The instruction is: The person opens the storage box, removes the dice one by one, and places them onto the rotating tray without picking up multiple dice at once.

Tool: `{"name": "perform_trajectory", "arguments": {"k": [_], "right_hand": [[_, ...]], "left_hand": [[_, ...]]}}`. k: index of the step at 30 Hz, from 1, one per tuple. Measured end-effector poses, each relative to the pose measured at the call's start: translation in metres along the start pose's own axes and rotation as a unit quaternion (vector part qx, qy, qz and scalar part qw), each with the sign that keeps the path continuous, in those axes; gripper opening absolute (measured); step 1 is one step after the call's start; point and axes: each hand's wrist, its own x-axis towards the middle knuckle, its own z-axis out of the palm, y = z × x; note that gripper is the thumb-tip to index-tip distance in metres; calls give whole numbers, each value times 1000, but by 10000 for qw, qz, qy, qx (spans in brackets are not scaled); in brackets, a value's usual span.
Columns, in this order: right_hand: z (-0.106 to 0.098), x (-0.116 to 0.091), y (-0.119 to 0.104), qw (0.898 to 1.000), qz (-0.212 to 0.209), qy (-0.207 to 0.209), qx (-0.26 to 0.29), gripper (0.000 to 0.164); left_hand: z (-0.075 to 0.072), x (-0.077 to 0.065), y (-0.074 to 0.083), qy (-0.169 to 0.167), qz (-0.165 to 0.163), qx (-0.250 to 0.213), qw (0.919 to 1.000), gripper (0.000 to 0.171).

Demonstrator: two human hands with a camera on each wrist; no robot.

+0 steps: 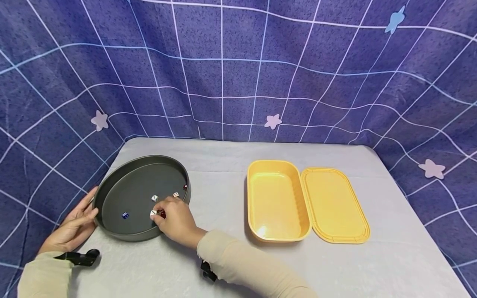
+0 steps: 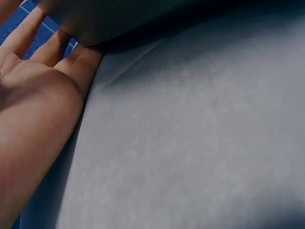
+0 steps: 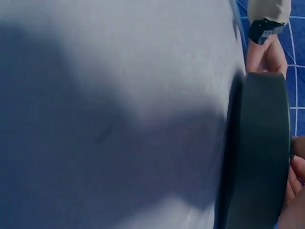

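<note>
A round dark grey pan (image 1: 139,182) lies on the left of the table. My left hand (image 1: 72,227) holds its left side, thumb at the rim and fingers along the outer wall. Over the pan's front right part, my right hand (image 1: 178,219) pinches a white die (image 1: 153,213) between thumb and fingertips. A dark red die (image 1: 162,214) shows right by those fingers. Other dice lie inside: a blue die (image 1: 125,215), a white die (image 1: 155,198), a white die with red pips (image 1: 176,194) and a red die (image 1: 185,187) near the right wall.
A yellow rectangular container (image 1: 250,198) stands right of the middle, with its yellow lid (image 1: 335,205) lying flat beside it. A pale grey cloth (image 1: 220,186) covers the table. Blue curtains (image 1: 238,74) with a grid pattern hang around its back and sides.
</note>
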Motion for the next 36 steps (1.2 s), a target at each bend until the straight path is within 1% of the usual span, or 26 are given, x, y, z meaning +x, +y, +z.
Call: {"name": "perform_trajectory", "arguments": {"k": [4,9,13,16,19,24,26,27,29,31,33,36], "right_hand": [[2,0,-1,9999,-46,104,-115,13],[2,2,-2,9999,114,59,-56,14],[-9,9,3,9997,176,10,175,19],[-26,16,12,9989,239,12,410,22],[-47,24,24,9970,354,80,677,23],[-83,28,58,9928,630,189,1005,24],[-98,26,74,9919,732,274,999,23],[-106,25,82,9911,771,334,1028,23],[-122,20,98,9899,820,510,1036,21],[-138,15,113,9890,878,643,999,20],[-153,8,129,9875,966,707,1021,20],[-173,-3,150,9864,1154,683,953,21]], "left_hand": [[0,0,0,2,3,13,10000,71],[-1,1,0,-25,2,-30,10000,71],[-2,2,-2,-35,-18,4,10000,71],[-3,4,-2,-56,-13,-23,10000,71],[-4,4,-1,-65,-8,-85,9999,71],[-5,4,-2,-61,-53,-65,9999,71],[-5,4,-1,-44,-104,17,9999,71],[-4,5,0,-16,-150,87,9998,71],[-3,6,2,99,-276,371,9989,71],[-1,7,6,304,-427,838,9951,71],[1,8,11,535,-634,1379,9870,71],[3,10,20,813,-956,2119,9692,71]]}}
